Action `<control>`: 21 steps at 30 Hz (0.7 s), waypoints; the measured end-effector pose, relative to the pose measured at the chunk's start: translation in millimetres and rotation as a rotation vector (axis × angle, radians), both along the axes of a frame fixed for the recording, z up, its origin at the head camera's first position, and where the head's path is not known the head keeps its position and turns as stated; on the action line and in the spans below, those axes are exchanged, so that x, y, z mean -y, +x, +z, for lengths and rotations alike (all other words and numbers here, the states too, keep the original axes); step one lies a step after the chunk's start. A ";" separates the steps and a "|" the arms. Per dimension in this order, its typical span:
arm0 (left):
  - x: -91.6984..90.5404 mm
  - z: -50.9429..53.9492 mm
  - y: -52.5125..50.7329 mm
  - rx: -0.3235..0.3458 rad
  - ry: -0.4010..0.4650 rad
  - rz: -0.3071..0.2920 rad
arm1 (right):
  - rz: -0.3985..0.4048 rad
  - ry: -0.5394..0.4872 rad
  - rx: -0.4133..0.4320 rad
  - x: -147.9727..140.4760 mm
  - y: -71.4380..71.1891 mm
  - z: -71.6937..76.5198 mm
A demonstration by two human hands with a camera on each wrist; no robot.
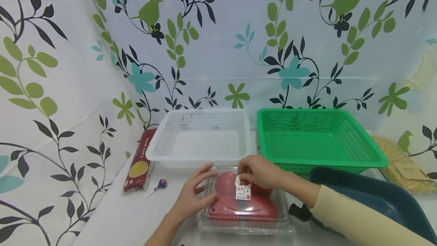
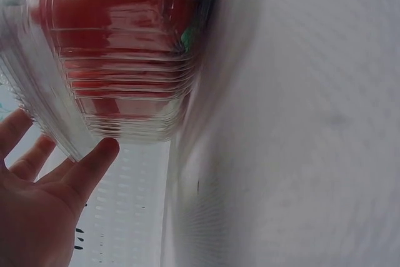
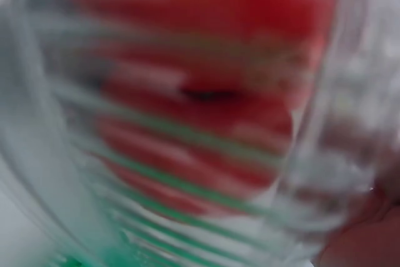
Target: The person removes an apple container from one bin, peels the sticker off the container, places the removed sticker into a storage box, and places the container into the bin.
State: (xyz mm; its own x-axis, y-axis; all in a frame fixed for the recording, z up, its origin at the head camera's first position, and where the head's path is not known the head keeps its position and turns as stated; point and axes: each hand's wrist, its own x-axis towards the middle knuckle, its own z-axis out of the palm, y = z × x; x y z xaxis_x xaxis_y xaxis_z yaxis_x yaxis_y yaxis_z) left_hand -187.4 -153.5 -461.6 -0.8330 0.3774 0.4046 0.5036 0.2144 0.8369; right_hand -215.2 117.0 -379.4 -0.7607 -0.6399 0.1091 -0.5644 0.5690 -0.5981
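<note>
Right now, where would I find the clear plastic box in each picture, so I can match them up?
Head: the clear plastic box sits low in the picture, a little right of centre, with the left hand at its left side.
Left wrist: upper left, above the left hand.
Right wrist: very close and blurred, filling most of the picture.
Shared landmark: the red contents, seen through the clear plastic in all three views.

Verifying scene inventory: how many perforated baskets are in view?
2: a white basket on the left and a green basket on the right, both beyond the clear box. No others show.
</note>
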 end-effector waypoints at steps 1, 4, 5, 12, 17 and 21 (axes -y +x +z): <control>0.3 0.1 0.2 0.002 -0.003 0.004 | -0.003 0.005 -0.009 1.0 0.4 -0.2; 1.3 0.2 0.8 0.000 -0.008 0.013 | -0.002 0.021 -0.048 3.6 1.9 -1.4; 1.6 0.0 0.8 -0.004 -0.011 0.016 | -0.003 0.033 -0.070 4.3 2.5 -1.6; 1.2 -1.6 -2.3 -0.030 -0.007 0.010 | -0.018 0.126 -0.211 5.6 5.9 -6.1; 0.8 -2.1 -3.6 -0.037 -0.007 0.009 | -0.021 0.167 -0.265 6.5 7.1 -7.5; -0.2 -0.8 -4.4 -0.028 -0.014 0.004 | -0.034 0.180 -0.234 5.7 9.0 -5.6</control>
